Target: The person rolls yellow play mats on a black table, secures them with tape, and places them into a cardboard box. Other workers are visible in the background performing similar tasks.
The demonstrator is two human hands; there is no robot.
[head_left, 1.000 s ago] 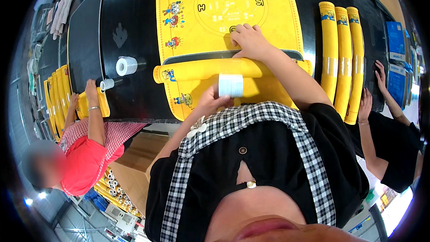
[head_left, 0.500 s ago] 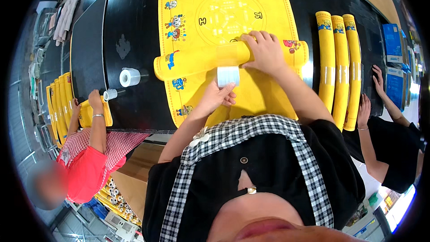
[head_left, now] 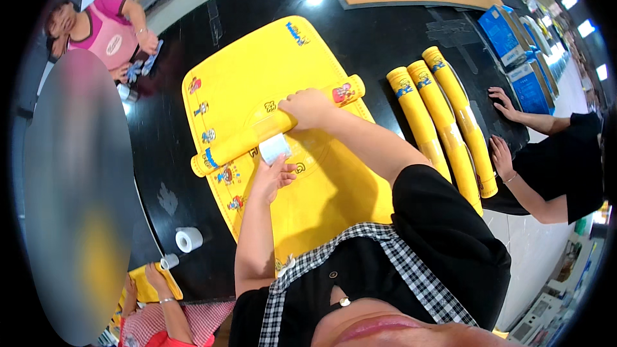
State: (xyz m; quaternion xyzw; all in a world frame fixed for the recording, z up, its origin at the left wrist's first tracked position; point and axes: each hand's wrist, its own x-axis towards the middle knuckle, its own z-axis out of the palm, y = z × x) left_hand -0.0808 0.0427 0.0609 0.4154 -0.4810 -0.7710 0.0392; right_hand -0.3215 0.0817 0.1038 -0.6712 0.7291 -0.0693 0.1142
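Observation:
A big yellow mat (head_left: 257,77) with small cartoon prints lies on a black table (head_left: 385,32). On it rests a rolled yellow mat (head_left: 238,142), lying slantwise. My right hand (head_left: 310,108) presses down on the roll near its middle. My left hand (head_left: 273,177) holds a white strip of tape (head_left: 274,148) up against the roll's near side.
Three rolled yellow mats (head_left: 443,122) lie side by side at the right, with another person's hands (head_left: 501,157) next to them. Blue boxes (head_left: 514,45) stand far right. A white tape roll (head_left: 189,239) sits at the table's left edge. Other people work at the left.
The view has swung, so the table appears tilted. My right hand stays on the roll and my left hand keeps the white tape at it.

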